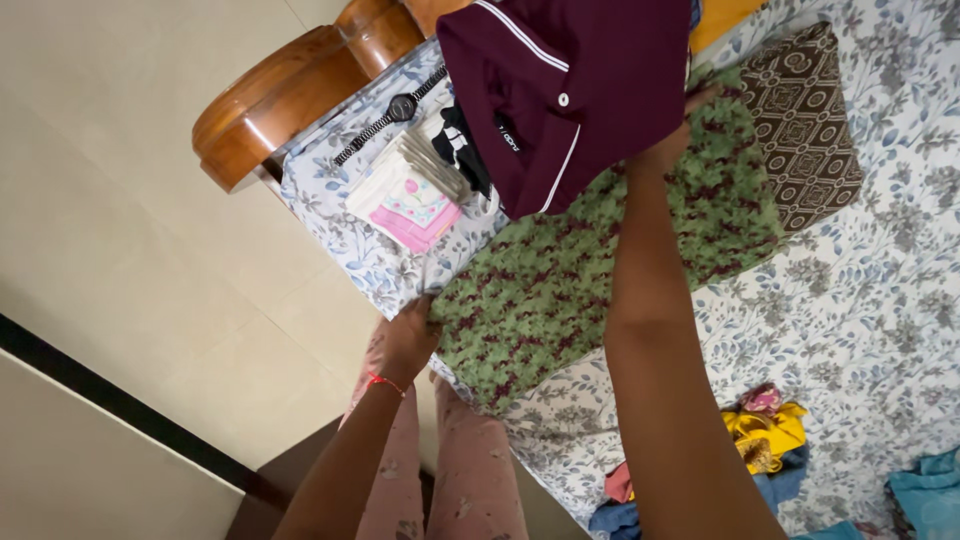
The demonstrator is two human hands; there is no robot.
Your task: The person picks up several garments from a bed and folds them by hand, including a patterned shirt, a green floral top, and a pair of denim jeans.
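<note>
Two hands fold clothes on a floral-sheeted bed.

The right hand (pixel 668 150) lifts a folded maroon shirt (pixel 570 90), its fingers hidden behind the cloth, grip unclear. The left hand (pixel 410 335) presses closed fingers on the green patterned cloth (pixel 600 270) at the bed's edge.

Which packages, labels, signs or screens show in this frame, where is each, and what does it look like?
No packages, signs or lit screens.
Wristwatch: on the bed's corner beside the folded cloths; round dark dial, dark strap.
Printed mark: on the maroon shirt held up by the right hand; small, pale lettering.
</note>
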